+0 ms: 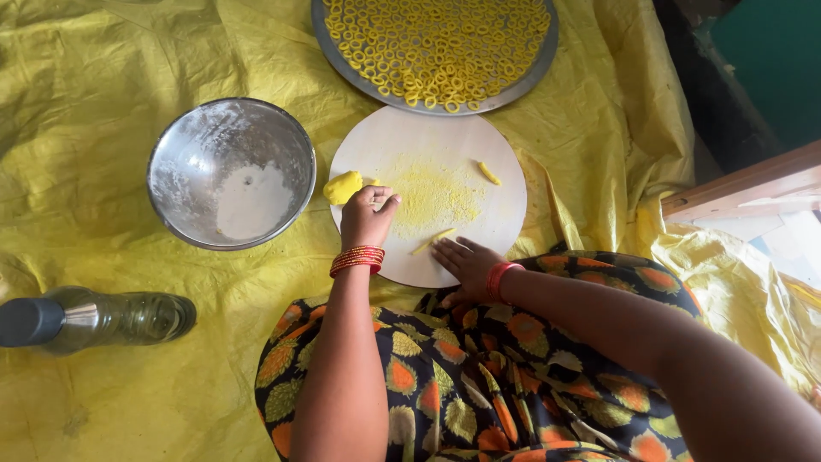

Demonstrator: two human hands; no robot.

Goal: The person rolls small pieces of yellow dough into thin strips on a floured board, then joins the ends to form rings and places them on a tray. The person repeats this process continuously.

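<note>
My left hand (366, 216) rests on the left part of a round pale board (428, 141), its fingers curled right beside a yellow dough lump (343, 186); I cannot tell if a pinch of dough is between the fingertips. My right hand (466, 263) lies flat, palm down, on the board's near edge, its fingertips touching a thin rolled dough strip (433, 241). A short dough piece (488, 173) lies on the board's right side. Yellow crumbs dust the board's middle.
A round metal tray (530, 73) packed with several small yellow dough rings sits beyond the board. A steel bowl (175, 150) holding white flour stands to the left. A plastic bottle (94, 319) lies at near left. A yellow sheet (103, 77) covers the floor.
</note>
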